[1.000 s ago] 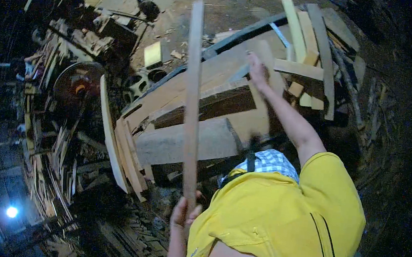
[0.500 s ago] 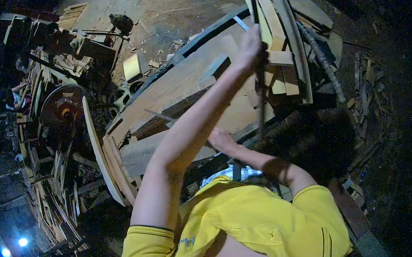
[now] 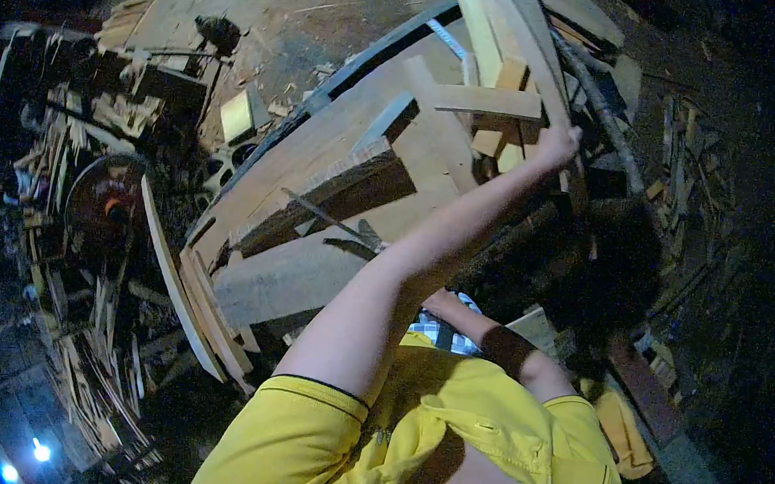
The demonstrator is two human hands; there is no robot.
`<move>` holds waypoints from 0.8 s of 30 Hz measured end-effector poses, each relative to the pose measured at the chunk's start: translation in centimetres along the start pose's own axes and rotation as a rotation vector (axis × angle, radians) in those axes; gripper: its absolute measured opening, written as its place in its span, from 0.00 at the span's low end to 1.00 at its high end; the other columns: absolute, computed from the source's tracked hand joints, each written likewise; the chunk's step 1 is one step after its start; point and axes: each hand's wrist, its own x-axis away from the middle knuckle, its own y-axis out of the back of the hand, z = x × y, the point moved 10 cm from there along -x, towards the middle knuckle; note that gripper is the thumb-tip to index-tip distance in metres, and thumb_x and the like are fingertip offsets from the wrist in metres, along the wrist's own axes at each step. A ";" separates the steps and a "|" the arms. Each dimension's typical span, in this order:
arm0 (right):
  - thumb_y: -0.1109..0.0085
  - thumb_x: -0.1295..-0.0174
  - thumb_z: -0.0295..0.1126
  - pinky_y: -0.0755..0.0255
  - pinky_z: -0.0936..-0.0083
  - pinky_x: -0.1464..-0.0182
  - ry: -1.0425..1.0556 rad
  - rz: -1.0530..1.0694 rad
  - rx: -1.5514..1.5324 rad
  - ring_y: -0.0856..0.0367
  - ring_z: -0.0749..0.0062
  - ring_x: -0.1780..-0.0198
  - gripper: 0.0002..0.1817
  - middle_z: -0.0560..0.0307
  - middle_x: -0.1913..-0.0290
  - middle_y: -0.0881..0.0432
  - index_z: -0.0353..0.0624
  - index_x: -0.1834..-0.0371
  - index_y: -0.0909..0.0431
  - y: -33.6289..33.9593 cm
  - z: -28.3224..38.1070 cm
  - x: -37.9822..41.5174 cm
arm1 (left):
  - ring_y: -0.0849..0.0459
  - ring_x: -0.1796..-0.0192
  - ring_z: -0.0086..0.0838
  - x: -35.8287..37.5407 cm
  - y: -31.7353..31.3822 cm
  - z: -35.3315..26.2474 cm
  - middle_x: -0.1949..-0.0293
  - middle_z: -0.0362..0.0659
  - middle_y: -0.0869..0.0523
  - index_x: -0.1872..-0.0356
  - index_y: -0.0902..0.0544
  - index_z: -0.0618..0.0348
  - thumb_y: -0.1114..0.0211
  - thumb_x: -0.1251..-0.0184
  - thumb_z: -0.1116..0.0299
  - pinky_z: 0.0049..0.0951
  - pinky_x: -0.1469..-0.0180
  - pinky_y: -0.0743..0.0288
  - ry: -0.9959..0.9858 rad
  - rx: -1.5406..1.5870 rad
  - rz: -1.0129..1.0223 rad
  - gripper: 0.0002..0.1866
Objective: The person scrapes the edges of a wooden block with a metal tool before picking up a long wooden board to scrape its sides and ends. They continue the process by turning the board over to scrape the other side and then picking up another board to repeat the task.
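Reaching across the bench, my left hand point(image 3: 560, 147) is closed at the edge of a long, pale curved plank point(image 3: 540, 61). Just left of it, a short light board point(image 3: 490, 101) lies across several stacked wood pieces. My right hand point(image 3: 439, 301) sits low near my waist, mostly hidden behind my left forearm. Its fingertips show past the forearm, closed on a thin-shanked dark tool point(image 3: 323, 213) that points left over the bench. Beyond the tool lies a thick rough-edged wood block point(image 3: 318, 189), with a grey-blue wood piece point(image 3: 385, 120) behind it.
The bench top point(image 3: 312, 151) has a dark raised rail point(image 3: 348, 70) along its far edge. Curved strips point(image 3: 175, 268) lean at its left end, near a large round disc point(image 3: 106, 206). Scrap wood point(image 3: 102, 345) is heaped at left, and a rough pole point(image 3: 605, 114) lies at right.
My left hand has moved right and down, from a long dark bar to the curved plank; that bar no longer shows in it. The thin-shanked tool has shifted slightly up.
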 end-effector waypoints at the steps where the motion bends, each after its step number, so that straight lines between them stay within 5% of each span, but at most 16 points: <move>1: 0.58 0.38 0.35 0.33 0.60 0.53 -0.026 0.003 0.011 0.28 0.51 0.55 0.16 0.39 0.59 0.25 0.36 0.53 0.29 1.4 -3.5 2.2 | 0.21 0.62 0.53 0.2 -0.8 -0.4 0.70 0.61 0.20 0.63 0.26 0.67 0.47 0.39 0.56 0.46 0.60 0.29 -0.018 0.003 0.039 0.19; 3: 0.57 0.38 0.35 0.33 0.60 0.53 -0.029 0.051 0.026 0.28 0.51 0.54 0.16 0.39 0.58 0.25 0.36 0.52 0.29 -0.5 0.6 -0.8 | 0.19 0.70 0.42 1.9 -0.2 -1.0 0.75 0.54 0.19 0.73 0.25 0.66 0.40 0.46 0.56 0.41 0.68 0.27 -0.070 0.078 0.001 0.19; 4: 0.57 0.38 0.35 0.34 0.61 0.53 -0.008 0.099 0.037 0.28 0.51 0.54 0.16 0.39 0.58 0.25 0.36 0.52 0.29 -1.1 1.0 -0.4 | 0.21 0.71 0.42 3.1 0.3 0.6 0.73 0.52 0.19 0.61 0.23 0.63 0.40 0.44 0.51 0.42 0.67 0.27 0.159 -0.101 0.100 0.22; 5: 0.57 0.38 0.35 0.34 0.61 0.52 0.023 0.156 0.052 0.28 0.51 0.54 0.17 0.39 0.58 0.25 0.36 0.52 0.29 -0.9 0.1 0.1 | 0.23 0.76 0.37 2.7 -0.9 0.7 0.81 0.49 0.22 0.75 0.24 0.66 0.40 0.45 0.60 0.40 0.72 0.30 -0.116 0.122 0.040 0.16; 8: 0.57 0.38 0.35 0.34 0.61 0.52 0.129 0.325 0.139 0.28 0.51 0.53 0.17 0.39 0.57 0.26 0.36 0.51 0.30 -2.6 2.3 -0.7 | 0.20 0.72 0.37 11.6 8.2 -2.8 0.74 0.50 0.19 0.67 0.23 0.67 0.43 0.39 0.59 0.35 0.69 0.27 -0.511 0.302 -0.124 0.16; 10: 0.57 0.38 0.35 0.34 0.61 0.51 0.167 0.383 0.217 0.29 0.50 0.53 0.17 0.39 0.57 0.26 0.36 0.50 0.30 -2.3 1.2 -2.4 | 0.19 0.69 0.35 17.8 14.2 -0.2 0.68 0.50 0.18 0.61 0.24 0.67 0.43 0.38 0.58 0.34 0.68 0.24 -0.419 0.347 -0.064 0.18; 12: 0.57 0.38 0.35 0.34 0.62 0.51 0.165 0.391 0.296 0.29 0.50 0.52 0.18 0.39 0.56 0.26 0.36 0.50 0.30 -3.0 1.8 -3.0 | 0.20 0.59 0.31 26.7 20.6 6.0 0.58 0.47 0.20 0.50 0.28 0.64 0.45 0.36 0.57 0.31 0.57 0.25 0.083 0.840 -0.067 0.22; 13: 0.59 0.35 0.42 0.41 0.72 0.41 0.257 0.250 -0.002 0.32 0.57 0.42 0.23 0.43 0.44 0.30 0.35 0.45 0.34 -1.0 6.1 -2.2 | 0.20 0.59 0.29 30.0 22.9 11.8 0.57 0.46 0.20 0.48 0.30 0.61 0.47 0.36 0.55 0.29 0.57 0.24 0.039 0.914 -0.218 0.22; 16: 0.56 0.36 0.35 0.40 0.71 0.42 0.372 0.281 -0.191 0.32 0.60 0.43 0.21 0.44 0.44 0.30 0.33 0.43 0.36 -1.4 8.3 -2.6 | 0.19 0.61 0.34 48.5 32.1 23.1 0.57 0.47 0.21 0.48 0.31 0.58 0.49 0.35 0.59 0.30 0.60 0.25 0.348 0.974 -0.898 0.19; 18: 0.55 0.36 0.33 0.41 0.73 0.40 0.368 0.353 -0.190 0.33 0.64 0.41 0.22 0.47 0.42 0.31 0.33 0.41 0.37 -3.2 9.0 -3.8 | 0.20 0.64 0.30 61.4 33.7 28.5 0.63 0.45 0.21 0.51 0.31 0.58 0.47 0.36 0.60 0.27 0.64 0.26 0.330 0.857 -1.399 0.17; 19: 0.55 0.35 0.34 0.43 0.74 0.39 0.350 0.397 -0.161 0.34 0.65 0.40 0.22 0.47 0.42 0.31 0.33 0.41 0.37 -3.6 10.2 -3.9 | 0.20 0.65 0.27 66.8 33.2 31.2 0.64 0.43 0.21 0.53 0.30 0.59 0.47 0.36 0.59 0.25 0.66 0.27 0.623 0.749 -1.587 0.16; 20: 0.56 0.35 0.35 0.45 0.75 0.38 0.330 0.432 -0.131 0.35 0.66 0.40 0.22 0.47 0.42 0.31 0.32 0.41 0.37 -4.7 10.9 -4.0 | 0.21 0.67 0.24 70.6 33.4 34.2 0.64 0.42 0.21 0.56 0.28 0.59 0.48 0.36 0.56 0.23 0.68 0.28 0.648 0.514 -1.674 0.16; 22: 0.55 0.35 0.35 0.44 0.75 0.38 0.432 0.403 -0.059 0.34 0.67 0.40 0.22 0.48 0.43 0.30 0.34 0.41 0.36 -5.8 13.8 -3.9 | 0.21 0.63 0.31 73.2 32.6 40.7 0.65 0.45 0.21 0.55 0.27 0.61 0.45 0.37 0.59 0.29 0.61 0.27 0.748 0.546 -1.668 0.17; 24: 0.55 0.36 0.36 0.44 0.75 0.39 0.457 0.398 -0.050 0.34 0.67 0.40 0.22 0.50 0.43 0.30 0.36 0.41 0.36 -7.0 16.0 -3.9 | 0.25 0.52 0.42 74.6 35.7 38.4 0.55 0.53 0.25 0.53 0.28 0.66 0.43 0.39 0.67 0.37 0.52 0.30 1.024 -0.364 -1.703 0.17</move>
